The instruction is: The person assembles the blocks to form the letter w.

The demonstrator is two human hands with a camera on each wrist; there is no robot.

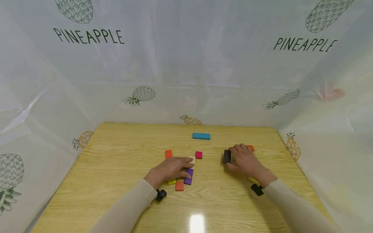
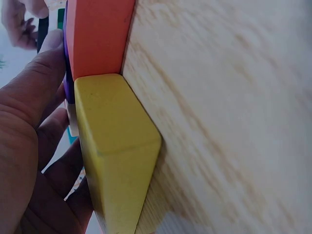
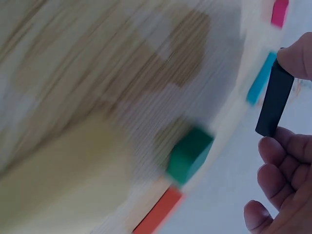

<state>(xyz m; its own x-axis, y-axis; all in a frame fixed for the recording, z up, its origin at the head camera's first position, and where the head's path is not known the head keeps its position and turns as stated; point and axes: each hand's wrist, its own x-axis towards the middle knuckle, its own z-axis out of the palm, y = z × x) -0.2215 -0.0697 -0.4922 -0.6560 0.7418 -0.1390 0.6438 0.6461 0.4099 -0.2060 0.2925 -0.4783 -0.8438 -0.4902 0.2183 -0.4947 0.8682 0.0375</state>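
Note:
My right hand (image 1: 246, 163) pinches a black block (image 1: 227, 156) between thumb and fingertips. In the right wrist view the black block (image 3: 274, 102) is held by its two ends, over the table. My left hand (image 1: 170, 170) rests across a group of blocks, its thumb on the purple block (image 1: 187, 181) and other fingers over the cream block (image 1: 192, 159). Next to that hand lie an orange-red block (image 1: 168, 153), a yellow block (image 1: 172, 182) and an orange block (image 1: 179, 186). The left palm hides part of this group.
A crimson cube (image 1: 198, 155) sits between the hands. Farther back lies a blue block (image 1: 201, 136). Beyond my right hand is a red-orange block (image 1: 250, 148), with a green block (image 3: 190, 155) near it in the right wrist view. A pale yellow block (image 1: 252, 180) lies under my right wrist.

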